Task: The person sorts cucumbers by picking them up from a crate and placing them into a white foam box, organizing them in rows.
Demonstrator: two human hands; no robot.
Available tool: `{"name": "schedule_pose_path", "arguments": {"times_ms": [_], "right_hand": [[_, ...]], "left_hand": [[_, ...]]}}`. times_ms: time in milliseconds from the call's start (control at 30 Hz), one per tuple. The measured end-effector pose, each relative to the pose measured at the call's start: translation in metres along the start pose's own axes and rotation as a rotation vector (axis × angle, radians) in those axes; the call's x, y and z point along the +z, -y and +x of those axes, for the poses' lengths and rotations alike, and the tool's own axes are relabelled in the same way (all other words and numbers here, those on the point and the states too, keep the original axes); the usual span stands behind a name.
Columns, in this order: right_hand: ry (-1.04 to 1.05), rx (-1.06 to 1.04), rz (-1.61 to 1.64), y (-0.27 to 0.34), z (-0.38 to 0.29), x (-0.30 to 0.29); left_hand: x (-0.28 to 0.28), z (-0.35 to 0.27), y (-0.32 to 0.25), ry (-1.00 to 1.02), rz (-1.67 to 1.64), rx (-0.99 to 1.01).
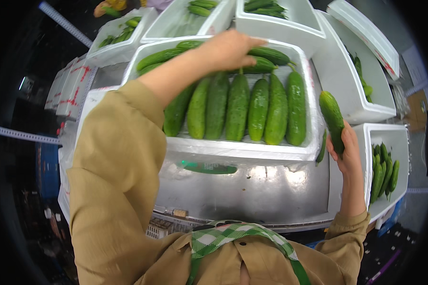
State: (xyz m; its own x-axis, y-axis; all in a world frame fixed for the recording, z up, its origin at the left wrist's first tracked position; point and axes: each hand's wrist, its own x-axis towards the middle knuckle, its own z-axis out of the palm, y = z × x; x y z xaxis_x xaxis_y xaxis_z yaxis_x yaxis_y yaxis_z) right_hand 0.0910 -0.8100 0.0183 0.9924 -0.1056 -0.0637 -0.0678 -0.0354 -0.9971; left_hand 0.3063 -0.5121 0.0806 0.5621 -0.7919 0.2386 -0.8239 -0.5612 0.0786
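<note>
My left hand point(232, 50) reaches across the white foam box point(235, 151) to its far side, over cucumbers lying crosswise there. Its fingers are spread above a cucumber point(269, 54) near the back right; whether they touch it cannot be told. In the near part of the box, several large cucumbers point(237, 110) lie side by side in a row. My left forearm hides part of the box's left side. My right hand point(348, 148) holds a single cucumber point(331, 108) upright beyond the box's right wall. A thin small cucumber point(321, 148) lies against that wall.
More foam boxes with cucumbers stand around: back left point(116, 53), back middle point(185, 35), back right point(281, 21), far right point(378, 107) and near right point(369, 167). A metal worktop point(271, 192) lies before me, with a green-lit device point(209, 168). Another person's hand point(100, 9) shows top left.
</note>
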Motion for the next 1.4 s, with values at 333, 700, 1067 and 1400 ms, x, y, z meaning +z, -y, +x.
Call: {"name": "schedule_pose_path", "arguments": {"times_ms": [333,700,1067,1400], "right_hand": [[-0.055,0.081,0.019,0.005,-0.007,0.009],[-0.028,0.073,0.025,0.007,-0.014,0.004],[0.013,0.017,-0.096,0.021,-0.003,0.011],[0.046,-0.018,-0.104,0.033,0.026,0.02]], "left_hand": [[-0.099,-0.183,0.041,-0.085,-0.006,-0.418],[-0.063,-0.237,0.054,-0.125,0.266,-0.441],[-0.031,-0.115,0.088,-0.142,0.167,-0.262],[-0.048,-0.104,0.167,0.242,-0.142,-0.45]]}}
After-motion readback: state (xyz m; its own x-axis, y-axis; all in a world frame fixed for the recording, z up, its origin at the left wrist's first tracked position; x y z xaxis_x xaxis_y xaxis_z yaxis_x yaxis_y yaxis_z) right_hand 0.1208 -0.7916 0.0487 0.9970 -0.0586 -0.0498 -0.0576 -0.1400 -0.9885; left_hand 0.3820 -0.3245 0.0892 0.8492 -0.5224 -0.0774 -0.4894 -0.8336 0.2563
